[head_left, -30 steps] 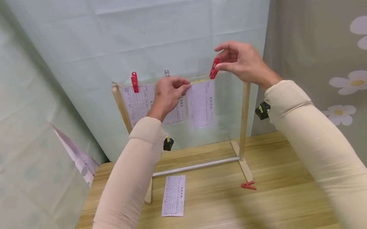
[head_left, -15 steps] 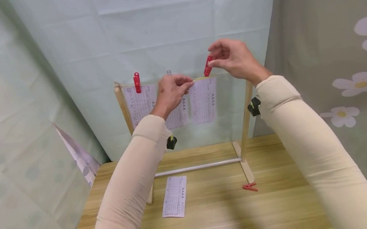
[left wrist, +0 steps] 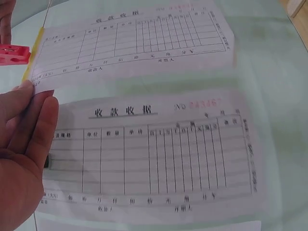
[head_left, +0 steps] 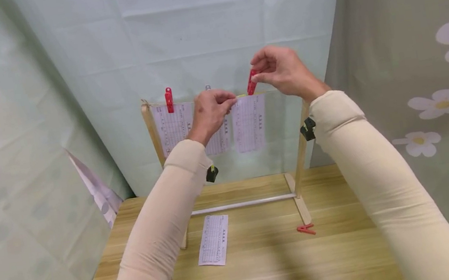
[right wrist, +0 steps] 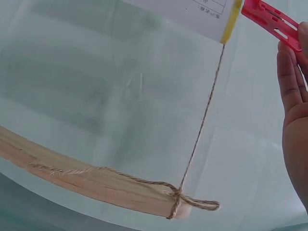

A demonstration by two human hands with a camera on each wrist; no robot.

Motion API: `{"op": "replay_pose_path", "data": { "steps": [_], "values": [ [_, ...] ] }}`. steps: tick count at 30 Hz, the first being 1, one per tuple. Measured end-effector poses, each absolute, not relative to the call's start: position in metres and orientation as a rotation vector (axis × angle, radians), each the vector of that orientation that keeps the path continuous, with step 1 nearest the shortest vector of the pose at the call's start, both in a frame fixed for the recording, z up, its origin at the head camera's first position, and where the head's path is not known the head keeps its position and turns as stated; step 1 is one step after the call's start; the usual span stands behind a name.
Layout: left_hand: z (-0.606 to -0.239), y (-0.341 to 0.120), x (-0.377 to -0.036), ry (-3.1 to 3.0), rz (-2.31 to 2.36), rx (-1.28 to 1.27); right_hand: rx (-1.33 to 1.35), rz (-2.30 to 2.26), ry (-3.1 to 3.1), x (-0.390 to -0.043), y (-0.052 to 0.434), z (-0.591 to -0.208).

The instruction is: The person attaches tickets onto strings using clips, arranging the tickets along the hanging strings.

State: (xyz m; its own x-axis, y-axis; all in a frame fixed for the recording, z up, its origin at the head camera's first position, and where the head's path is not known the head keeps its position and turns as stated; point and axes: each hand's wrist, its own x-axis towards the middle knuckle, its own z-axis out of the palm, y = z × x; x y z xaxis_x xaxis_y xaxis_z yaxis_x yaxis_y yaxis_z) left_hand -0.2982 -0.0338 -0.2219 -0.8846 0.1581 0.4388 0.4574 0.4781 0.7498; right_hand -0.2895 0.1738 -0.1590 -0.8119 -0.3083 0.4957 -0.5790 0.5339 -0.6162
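red peg (head_left: pixel 251 82) pinched in our right hand (head_left: pixel 279 72) sits at the string (head_left: pixel 275 90) over the receipt (head_left: pixel 250 122), whose top corner our left hand (head_left: pixel 210 111) pinches. left wrist view: fingers (left wrist: pixel 29 120) grip that slip's edge. right wrist view: the peg touches its yellow top. we judge we're mid-clipping; next calls for closing it over paper and string together.

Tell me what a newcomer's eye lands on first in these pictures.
First, the two hands raised at the twine line of the small wooden drying rack at the back of the table: the right hand pinches a red plastic clothespin at the top edge of a white printed receipt slip, while the left hand holds that slip's corner. Next, another red clothespin clips a slip at the line's left end, and a loose slip lies on the wooden tabletop.
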Motion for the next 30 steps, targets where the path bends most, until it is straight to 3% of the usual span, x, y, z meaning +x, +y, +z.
{"op": "replay_pose_path", "data": {
  "steps": [30],
  "values": [
    [-0.226,-0.024,-0.3,-2.408,-1.461,-0.382,0.783,0.949,-2.545,-0.296,0.163,-0.173]
  ]
}}
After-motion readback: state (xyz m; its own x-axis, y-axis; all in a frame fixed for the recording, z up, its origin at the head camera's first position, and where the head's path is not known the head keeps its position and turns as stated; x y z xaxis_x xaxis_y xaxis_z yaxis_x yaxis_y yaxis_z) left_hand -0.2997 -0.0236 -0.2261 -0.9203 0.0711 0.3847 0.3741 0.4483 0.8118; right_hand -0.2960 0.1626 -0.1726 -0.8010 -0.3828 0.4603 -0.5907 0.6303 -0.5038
